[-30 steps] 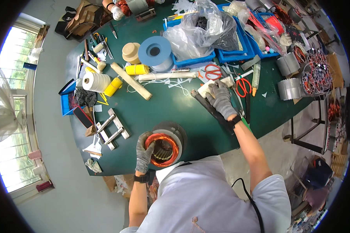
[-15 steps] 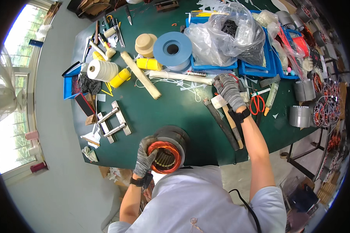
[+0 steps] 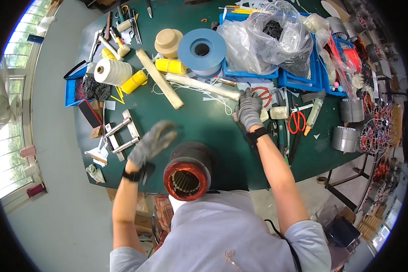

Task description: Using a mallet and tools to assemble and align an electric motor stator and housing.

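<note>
A stator core (image 3: 201,156) with a ring of copper-red windings (image 3: 167,181) sits at the table's near edge against my body, its slotted bore facing me. My left hand (image 3: 156,141), in a grey glove, is off the stator, up and to its left. It is motion-blurred, but its fingers look stretched out with nothing in them. My gloved right hand (image 3: 249,111) is at the end of a pale rod (image 3: 204,85), its fingers curled downward over tools. A dark bar (image 3: 254,140) runs from under that hand, and what its fingers hold is hidden.
Red-handled scissors (image 3: 297,121) and a pale mallet head (image 3: 279,112) lie right of my right hand. Beyond stand a blue spool (image 3: 201,49) and blue bins (image 3: 288,81) with plastic bags. A metal frame (image 3: 122,131), a white thread cone (image 3: 113,73) and another pale rod (image 3: 161,80) lie left.
My left hand has let go of the stator and moved up and left. My right hand has drawn back toward me from the scissors, over the mallet and bar. The whole view has shifted slightly.
</note>
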`<move>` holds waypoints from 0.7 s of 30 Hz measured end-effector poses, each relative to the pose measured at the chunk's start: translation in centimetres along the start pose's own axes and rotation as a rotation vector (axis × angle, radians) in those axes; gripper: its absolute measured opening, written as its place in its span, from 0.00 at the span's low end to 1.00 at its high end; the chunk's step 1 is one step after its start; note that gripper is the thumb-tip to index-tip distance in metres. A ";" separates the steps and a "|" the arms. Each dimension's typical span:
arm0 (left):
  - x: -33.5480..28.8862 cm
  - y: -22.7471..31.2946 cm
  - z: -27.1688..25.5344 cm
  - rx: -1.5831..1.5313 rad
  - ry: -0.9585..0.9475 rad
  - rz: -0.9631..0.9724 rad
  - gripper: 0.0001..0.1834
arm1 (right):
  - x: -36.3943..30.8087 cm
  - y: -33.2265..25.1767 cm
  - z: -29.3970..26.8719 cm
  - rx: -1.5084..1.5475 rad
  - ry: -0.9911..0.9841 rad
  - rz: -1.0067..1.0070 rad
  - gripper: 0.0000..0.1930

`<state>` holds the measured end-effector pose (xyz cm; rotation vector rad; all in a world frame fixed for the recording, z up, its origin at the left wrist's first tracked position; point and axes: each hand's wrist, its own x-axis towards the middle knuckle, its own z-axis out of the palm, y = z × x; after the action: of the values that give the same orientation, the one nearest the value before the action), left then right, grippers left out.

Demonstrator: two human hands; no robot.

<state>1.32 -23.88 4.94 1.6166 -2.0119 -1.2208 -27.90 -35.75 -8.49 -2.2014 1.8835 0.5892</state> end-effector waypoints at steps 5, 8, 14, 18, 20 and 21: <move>11.9 -1.8 2.9 0.350 0.112 0.038 0.29 | -0.4 1.9 -1.6 0.170 0.048 0.046 0.31; 16.4 -0.1 6.7 0.538 0.059 0.073 0.35 | 0.5 8.0 0.0 0.028 0.066 0.071 0.24; 21.1 -3.5 12.5 0.903 0.095 0.119 0.31 | 2.4 8.6 -2.6 0.080 0.018 0.114 0.27; 21.5 -2.9 12.9 1.010 -0.035 0.069 0.21 | 2.0 3.8 -1.7 -0.027 0.028 0.106 0.31; 21.2 -2.7 12.0 0.968 -0.038 0.069 0.23 | 1.0 1.0 -0.7 -0.051 0.041 0.018 0.29; 20.7 -2.7 11.5 0.920 -0.037 0.067 0.24 | 0.1 -0.2 -0.4 -0.043 0.069 -0.032 0.28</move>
<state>-11.49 -37.61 -9.74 1.8226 -2.8369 -0.2546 -27.61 -35.94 -8.22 -2.3031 1.8820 0.5602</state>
